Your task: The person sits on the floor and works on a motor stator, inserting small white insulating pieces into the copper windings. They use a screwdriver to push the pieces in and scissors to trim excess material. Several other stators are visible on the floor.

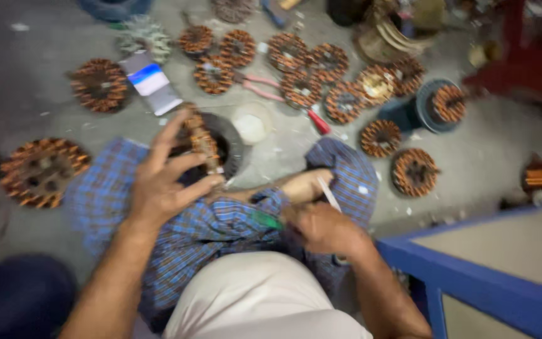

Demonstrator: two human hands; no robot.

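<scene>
My left hand (164,179) has its fingers spread around a copper-wound motor stator (203,141) that rests tilted on my lap, over blue checked cloth (214,229). My right hand (324,229) is closed on a thin tool with a green handle (265,220) and a pale strip (329,193) sticking up past the knuckles. The frame is blurred, so the exact grip is hard to read.
Several copper-wound stators (302,59) lie scattered on the grey floor, with red-handled pliers (271,88), a white round lid (251,124) and a grey-and-blue packet (152,81). A larger stator (42,171) lies at left. A blue-framed stand (472,270) is at lower right.
</scene>
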